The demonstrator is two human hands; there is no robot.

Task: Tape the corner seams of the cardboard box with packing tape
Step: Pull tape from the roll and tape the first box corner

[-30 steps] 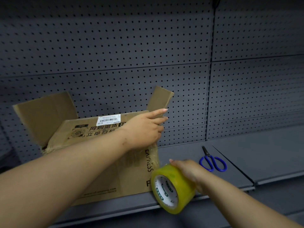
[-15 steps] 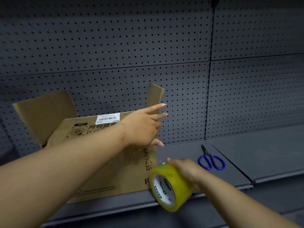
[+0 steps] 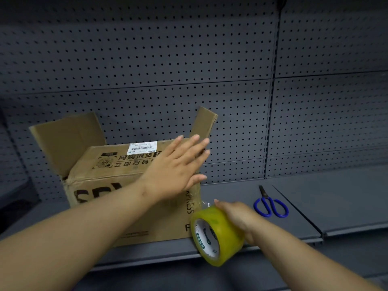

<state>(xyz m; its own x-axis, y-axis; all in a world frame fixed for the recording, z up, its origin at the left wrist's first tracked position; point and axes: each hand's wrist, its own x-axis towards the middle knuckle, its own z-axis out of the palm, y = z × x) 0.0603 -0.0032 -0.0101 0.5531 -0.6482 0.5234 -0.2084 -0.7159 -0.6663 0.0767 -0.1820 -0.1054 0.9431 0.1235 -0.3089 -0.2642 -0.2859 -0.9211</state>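
Pressing with flat, open fingers (image 3: pixel 190 144), the left hand (image 3: pixel 178 166) should be swept down the box (image 3: pixel 126 185) corner, the tape roll (image 3: pixel 217 235) gripped taut by the right hand (image 3: pixel 238 219).

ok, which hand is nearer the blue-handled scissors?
Right. The right hand grips the yellow packing tape roll just left of the blue-handled scissors; the left hand lies flat on the brown cardboard box, farther left.

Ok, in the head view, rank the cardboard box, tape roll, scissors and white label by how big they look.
1. cardboard box, by far the largest.
2. tape roll, though it is nearest the camera, which inflates it.
3. scissors.
4. white label, the smallest.
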